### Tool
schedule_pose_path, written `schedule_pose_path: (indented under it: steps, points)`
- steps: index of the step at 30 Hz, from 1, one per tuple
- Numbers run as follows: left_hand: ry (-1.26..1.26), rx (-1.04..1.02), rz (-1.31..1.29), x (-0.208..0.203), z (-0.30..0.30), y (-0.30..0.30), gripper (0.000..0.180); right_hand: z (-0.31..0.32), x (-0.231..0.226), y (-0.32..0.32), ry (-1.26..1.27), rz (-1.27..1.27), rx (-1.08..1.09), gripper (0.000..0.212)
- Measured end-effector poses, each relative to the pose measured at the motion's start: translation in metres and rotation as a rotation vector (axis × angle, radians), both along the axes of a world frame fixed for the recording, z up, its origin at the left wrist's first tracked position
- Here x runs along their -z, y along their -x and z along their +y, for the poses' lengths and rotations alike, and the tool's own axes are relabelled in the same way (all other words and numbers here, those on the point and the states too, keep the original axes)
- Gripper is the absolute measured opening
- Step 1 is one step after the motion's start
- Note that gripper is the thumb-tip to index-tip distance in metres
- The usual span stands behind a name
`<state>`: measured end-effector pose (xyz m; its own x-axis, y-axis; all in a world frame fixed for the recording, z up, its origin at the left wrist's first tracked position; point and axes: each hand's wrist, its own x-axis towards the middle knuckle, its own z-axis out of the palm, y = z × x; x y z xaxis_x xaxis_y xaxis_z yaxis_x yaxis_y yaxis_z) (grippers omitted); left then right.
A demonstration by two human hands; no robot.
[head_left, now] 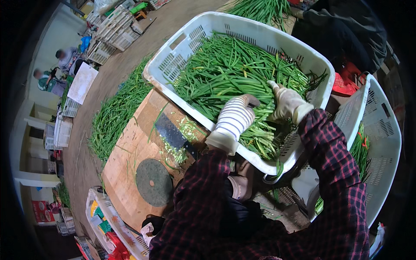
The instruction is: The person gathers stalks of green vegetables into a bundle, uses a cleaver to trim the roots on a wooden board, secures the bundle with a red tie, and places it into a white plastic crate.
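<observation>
Long green garlic chives [225,71] lie heaped in a white plastic crate [242,24] with slotted walls, their pale stalk ends mostly toward the right and near sides. My left hand [236,116], in a white glove with dark stripes, reaches over the crate's near wall. Its fingers curl down on the chives and its fingertips are partly out of sight. At the right side of the heap, my right hand [289,103], in an off-white glove, has thumb and index finger spread apart against the stalks. Its other fingers are hidden.
Left of the crate, a wooden board [123,162] carries a cleaver [170,130], chopped pale stalk pieces [174,152] and a round dark disc [154,183] with a central hole. Chives [115,117] are piled beyond it. Another white crate [385,160] stands at right; a person [342,34] sits far right.
</observation>
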<state>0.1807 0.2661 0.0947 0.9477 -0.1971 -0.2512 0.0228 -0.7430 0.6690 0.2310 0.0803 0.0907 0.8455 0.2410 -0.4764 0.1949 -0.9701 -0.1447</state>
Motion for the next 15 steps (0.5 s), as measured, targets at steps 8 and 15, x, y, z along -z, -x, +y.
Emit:
schedule_pose_path:
  steps: [8,15]
  points:
    - [-0.075,0.221,0.431,0.028,-0.007,0.019,0.02,-0.033,0.032,-0.07,-0.504,0.258,0.032,0.122]
    - [0.745,-0.394,0.468,0.027,-0.01,0.053,0.045,-0.038,0.026,-0.087,-0.453,0.287,-0.024,0.114]
